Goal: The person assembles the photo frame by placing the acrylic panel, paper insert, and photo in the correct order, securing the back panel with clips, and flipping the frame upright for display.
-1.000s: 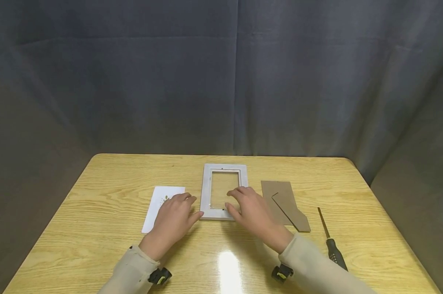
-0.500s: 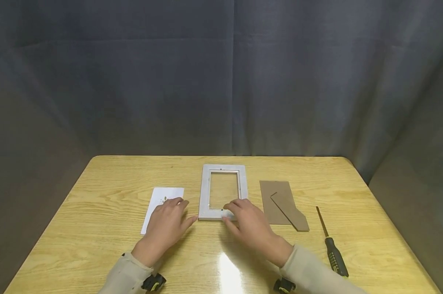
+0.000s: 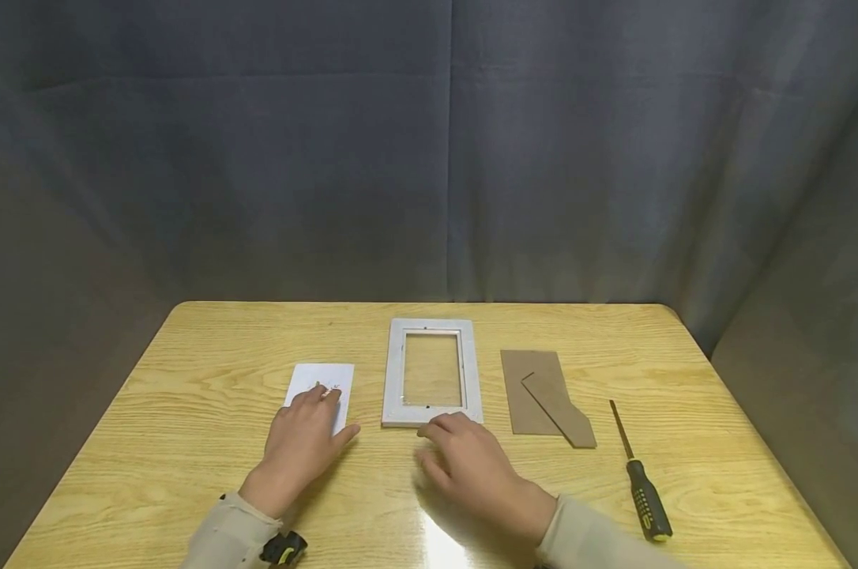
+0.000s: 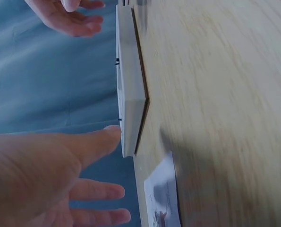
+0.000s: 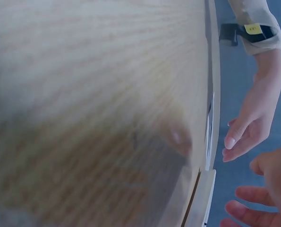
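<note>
In the head view a white card (image 3: 338, 375) with a small printed design lies on the table at the left. My left hand (image 3: 295, 450) hovers over it with fingers extended, hiding its lower part; the left wrist view shows a gap between these fingers and the card (image 4: 161, 189). A white picture frame (image 3: 393, 371) lies flat in the middle, its opening showing the wood colour and small dark tabs on its inner edge. Just in front of its near edge is my right hand (image 3: 472, 466), fingers loosely bent and holding nothing.
To the right of the frame lies a brown backing board (image 3: 524, 407) with its angled stand leg (image 3: 560, 411). Farther right rests a screwdriver (image 3: 645, 498) with a black and yellow handle. A grey curtain (image 3: 429, 158) hangs behind the wooden table (image 3: 187, 356).
My left hand has moved left, away from the frame and over the white card. My right hand has drawn back from over the frame toward the near side. The frame stays put.
</note>
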`<state>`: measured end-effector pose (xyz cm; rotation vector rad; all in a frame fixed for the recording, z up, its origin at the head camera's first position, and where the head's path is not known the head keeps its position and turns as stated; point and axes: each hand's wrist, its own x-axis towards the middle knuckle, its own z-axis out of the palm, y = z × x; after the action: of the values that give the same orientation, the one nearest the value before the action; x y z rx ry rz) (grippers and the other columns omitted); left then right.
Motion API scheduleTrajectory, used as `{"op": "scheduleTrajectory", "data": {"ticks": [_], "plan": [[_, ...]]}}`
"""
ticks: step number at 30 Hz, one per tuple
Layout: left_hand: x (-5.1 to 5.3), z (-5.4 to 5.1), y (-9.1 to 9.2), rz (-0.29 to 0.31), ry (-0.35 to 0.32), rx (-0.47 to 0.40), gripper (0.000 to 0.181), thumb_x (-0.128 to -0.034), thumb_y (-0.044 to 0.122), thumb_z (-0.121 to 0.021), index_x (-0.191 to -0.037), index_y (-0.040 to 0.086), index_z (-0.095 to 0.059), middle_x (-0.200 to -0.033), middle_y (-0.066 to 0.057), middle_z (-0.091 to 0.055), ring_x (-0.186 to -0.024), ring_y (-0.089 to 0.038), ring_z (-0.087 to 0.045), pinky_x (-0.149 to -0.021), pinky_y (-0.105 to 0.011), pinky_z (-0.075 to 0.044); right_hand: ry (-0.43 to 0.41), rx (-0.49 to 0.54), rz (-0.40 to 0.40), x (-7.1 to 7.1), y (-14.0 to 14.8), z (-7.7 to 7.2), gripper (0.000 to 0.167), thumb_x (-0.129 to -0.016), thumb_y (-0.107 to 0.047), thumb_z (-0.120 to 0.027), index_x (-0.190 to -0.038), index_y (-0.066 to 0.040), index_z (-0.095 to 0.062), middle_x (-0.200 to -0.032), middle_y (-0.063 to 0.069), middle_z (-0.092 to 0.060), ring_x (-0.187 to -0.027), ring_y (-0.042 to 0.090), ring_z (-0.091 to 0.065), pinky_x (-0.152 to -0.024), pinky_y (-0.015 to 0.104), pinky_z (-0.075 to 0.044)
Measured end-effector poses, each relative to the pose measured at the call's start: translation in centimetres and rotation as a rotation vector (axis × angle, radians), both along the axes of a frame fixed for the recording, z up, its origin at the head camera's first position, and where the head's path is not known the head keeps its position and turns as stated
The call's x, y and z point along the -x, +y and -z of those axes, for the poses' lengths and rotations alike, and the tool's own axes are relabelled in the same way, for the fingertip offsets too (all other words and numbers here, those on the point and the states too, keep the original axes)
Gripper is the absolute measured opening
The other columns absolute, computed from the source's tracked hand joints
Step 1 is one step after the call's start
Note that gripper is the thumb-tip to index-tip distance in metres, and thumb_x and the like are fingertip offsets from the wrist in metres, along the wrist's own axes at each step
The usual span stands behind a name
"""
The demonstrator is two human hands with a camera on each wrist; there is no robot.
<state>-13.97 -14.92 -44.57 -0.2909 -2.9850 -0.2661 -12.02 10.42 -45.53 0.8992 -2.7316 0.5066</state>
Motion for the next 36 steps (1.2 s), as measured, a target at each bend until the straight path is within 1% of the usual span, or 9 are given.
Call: {"op": "scheduleTrajectory", "data": {"ticks": [6,12,14,16,24,29,31,33,36], "plan": [[0.0,0.3,-0.5,-0.030,-0.060,0.001,0.072,-0.0882,0.042,-0.076,-0.139,-0.005,-0.056,-0.139,-0.034,-0.055,-0.124,-0.052,-0.057,-0.093,-0.064,-0.052,-0.025,-0.034,-0.016,-0.4,-0.5,0.4,0.026,-0.098,-0.031,-0.062,-0.113,-0.012,-0.072,-0.111,-0.002,-0.072,-0.105,0.016,-0.066,-0.092,0.035,-0.056],[0.2,0.8,-0.9,-0.047,-0.092,0.019,0.076,-0.0846,0.040,-0.081,-0.139,-0.006,-0.054,-0.133,-0.035,-0.057,-0.116,-0.052,-0.061,-0.081,-0.060,-0.058,-0.003,-0.039,-0.024,-0.5,-0.7,0.4,0.026,-0.097,-0.032,-0.063,-0.112,-0.012,-0.072,-0.107,-0.002,-0.072,-0.101,0.015,-0.066,-0.091,0.033,-0.055],[0.2,0.8,-0.9,-0.051,-0.105,0.019,0.077,-0.0835,0.038,-0.082,-0.140,-0.005,-0.054,-0.133,-0.035,-0.058,-0.115,-0.052,-0.061,-0.080,-0.059,-0.058,-0.004,-0.041,-0.024,-0.5,-0.7,0.4,0.026,-0.097,-0.032,-0.063,-0.112,-0.012,-0.072,-0.107,-0.002,-0.071,-0.101,0.015,-0.066,-0.090,0.033,-0.055],[0.2,0.9,-0.9,-0.051,-0.117,0.016,0.076,-0.0827,0.036,-0.083,-0.139,-0.005,-0.054,-0.131,-0.034,-0.059,-0.113,-0.050,-0.063,-0.078,-0.058,-0.058,-0.006,-0.047,-0.023,-0.4,-0.7,0.4,0.027,-0.098,-0.032,-0.063,-0.112,-0.012,-0.072,-0.108,-0.002,-0.071,-0.102,0.015,-0.066,-0.091,0.034,-0.055],[0.3,1.0,-0.8,-0.036,-0.131,0.007,0.068,-0.0826,0.029,-0.083,-0.137,-0.003,-0.056,-0.115,-0.024,-0.066,-0.098,-0.041,-0.066,-0.070,-0.052,-0.058,-0.027,-0.060,-0.023,-0.4,-0.7,0.3,0.028,-0.098,-0.033,-0.063,-0.114,-0.012,-0.072,-0.112,-0.001,-0.072,-0.105,0.016,-0.066,-0.094,0.035,-0.055],[0.4,1.0,-1.0,-0.030,-0.117,-0.001,0.066,-0.0842,0.020,-0.079,-0.141,-0.002,-0.053,-0.117,-0.025,-0.066,-0.097,-0.041,-0.068,-0.067,-0.051,-0.057,-0.020,-0.053,-0.022,-0.3,-0.8,0.3,0.028,-0.098,-0.032,-0.062,-0.114,-0.012,-0.072,-0.113,0.000,-0.072,-0.105,0.016,-0.066,-0.093,0.035,-0.056],[0.5,1.0,-1.1,-0.024,-0.102,-0.006,0.065,-0.0846,0.016,-0.074,-0.143,-0.001,-0.052,-0.117,-0.025,-0.067,-0.094,-0.041,-0.068,-0.063,-0.048,-0.056,-0.015,-0.046,-0.024,-0.3,-0.8,0.3,0.028,-0.098,-0.032,-0.062,-0.114,-0.011,-0.072,-0.112,0.000,-0.072,-0.104,0.016,-0.066,-0.092,0.035,-0.056],[0.6,1.0,-1.2,-0.023,-0.085,-0.020,0.064,-0.0842,0.011,-0.071,-0.144,-0.001,-0.051,-0.112,-0.024,-0.069,-0.087,-0.039,-0.069,-0.056,-0.044,-0.053,-0.014,-0.041,-0.026,-0.2,-0.8,0.3,0.027,-0.098,-0.032,-0.062,-0.114,-0.011,-0.072,-0.112,0.000,-0.072,-0.103,0.016,-0.066,-0.091,0.034,-0.056],[0.9,0.9,-1.3,-0.022,-0.040,-0.050,0.058,-0.0832,0.005,-0.066,-0.140,-0.001,-0.055,-0.102,-0.022,-0.071,-0.078,-0.035,-0.070,-0.050,-0.040,-0.049,-0.017,-0.042,-0.026,0.0,-0.8,0.2,0.028,-0.098,-0.032,-0.063,-0.113,-0.011,-0.072,-0.111,0.000,-0.072,-0.103,0.016,-0.066,-0.090,0.035,-0.057]]}}
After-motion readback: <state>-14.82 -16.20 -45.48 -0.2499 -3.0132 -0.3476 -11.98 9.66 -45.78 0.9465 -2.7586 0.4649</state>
